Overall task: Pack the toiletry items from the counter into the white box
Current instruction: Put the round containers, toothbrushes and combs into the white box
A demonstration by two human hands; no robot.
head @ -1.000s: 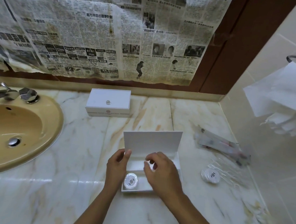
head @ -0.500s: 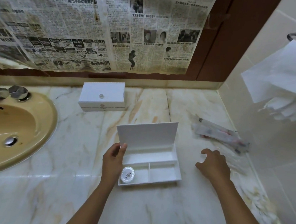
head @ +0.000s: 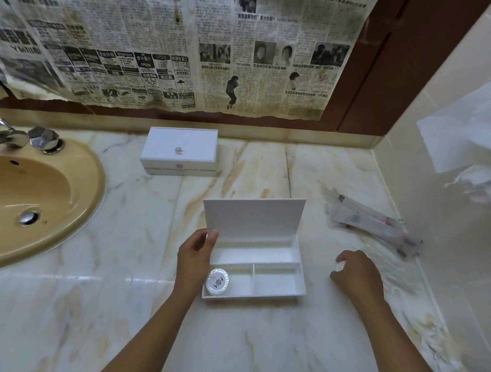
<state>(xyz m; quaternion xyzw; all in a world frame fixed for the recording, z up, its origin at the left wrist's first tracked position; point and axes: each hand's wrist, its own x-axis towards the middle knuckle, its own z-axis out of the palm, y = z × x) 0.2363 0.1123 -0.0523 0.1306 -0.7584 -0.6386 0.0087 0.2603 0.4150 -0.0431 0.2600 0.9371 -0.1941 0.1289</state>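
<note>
The open white box sits on the marble counter with its lid standing upright. A round wrapped soap lies in its front left compartment; the other compartments hold nothing. My left hand grips the box's left side, thumb against the lid's edge. To the right of the box, my right hand is curled over a second round white soap, of which only a sliver shows between the fingers. Clear-wrapped toothbrush packets lie further right by the wall.
A closed white box stands at the back of the counter. The tan sink and its tap are at left. Clear plastic wrappers lie beside the tiled right wall. White towels hang at far right.
My right hand left the box, swung right to the counter and closed over the second round soap. My left hand stayed on the box's left side.
</note>
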